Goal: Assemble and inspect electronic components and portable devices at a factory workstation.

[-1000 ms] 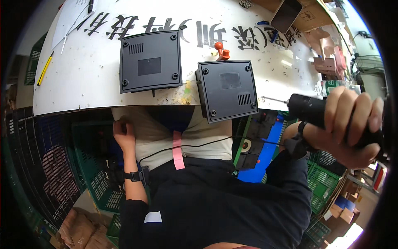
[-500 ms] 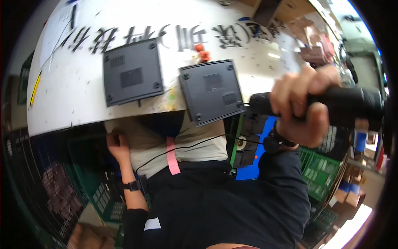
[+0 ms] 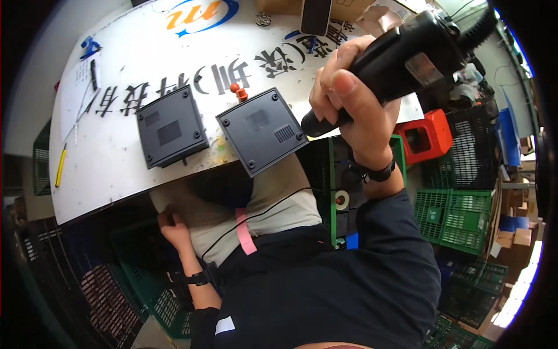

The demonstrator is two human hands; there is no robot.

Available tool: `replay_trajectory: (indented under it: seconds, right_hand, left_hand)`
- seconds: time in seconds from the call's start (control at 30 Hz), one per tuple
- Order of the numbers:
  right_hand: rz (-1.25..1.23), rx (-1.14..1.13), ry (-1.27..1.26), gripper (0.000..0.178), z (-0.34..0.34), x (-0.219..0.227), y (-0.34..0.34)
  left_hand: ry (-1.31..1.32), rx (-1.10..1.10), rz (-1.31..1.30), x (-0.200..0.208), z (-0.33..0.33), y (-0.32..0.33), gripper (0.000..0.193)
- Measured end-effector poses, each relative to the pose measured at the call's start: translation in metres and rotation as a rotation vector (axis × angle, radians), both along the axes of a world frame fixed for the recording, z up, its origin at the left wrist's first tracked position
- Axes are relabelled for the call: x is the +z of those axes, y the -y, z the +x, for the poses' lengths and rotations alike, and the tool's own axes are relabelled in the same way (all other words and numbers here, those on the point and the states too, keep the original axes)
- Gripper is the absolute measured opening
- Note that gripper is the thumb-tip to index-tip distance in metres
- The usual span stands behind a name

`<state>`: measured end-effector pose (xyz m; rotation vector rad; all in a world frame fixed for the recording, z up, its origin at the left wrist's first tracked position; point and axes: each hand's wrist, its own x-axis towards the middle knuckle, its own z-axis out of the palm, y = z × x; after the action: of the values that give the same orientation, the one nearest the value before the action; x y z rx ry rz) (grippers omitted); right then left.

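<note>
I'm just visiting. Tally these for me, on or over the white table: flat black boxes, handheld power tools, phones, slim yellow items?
Flat black boxes: 2
Power tool, in the right hand: 1
Phone: 1
Slim yellow item: 1
Total: 5

Right hand is up over the desk's near edge, toward its right end; fingers and thumb clasp, elbow bends. Left hand hangs low beside thigh, curled loosely; forearm bare.
</note>
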<state>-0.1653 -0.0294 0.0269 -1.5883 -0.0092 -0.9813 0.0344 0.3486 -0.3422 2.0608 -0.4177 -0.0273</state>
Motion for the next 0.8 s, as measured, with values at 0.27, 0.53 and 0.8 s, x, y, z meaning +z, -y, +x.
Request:
replay_trajectory:
  seconds: [0.27, 0.53, 0.8]
  right_hand:
    - [0.012, -0.165, -0.059, 0.018, -0.002, 0.004, -0.005]
    - [0.044, -0.173, 0.033, 0.021, -0.007, 0.026, -0.007]
    - [-0.195, -0.403, -0.381, 0.033, 0.029, 0.025, 0.093]
  left_hand:
    - [-0.500, -1.017, -0.306, 0.211, -0.092, 0.135, 0.022]
    - [-0.540, -0.915, -0.588, 0.215, -0.102, 0.179, 0.035]
    - [-0.464, -0.963, -0.418, 0.231, -0.105, 0.175, 0.035]
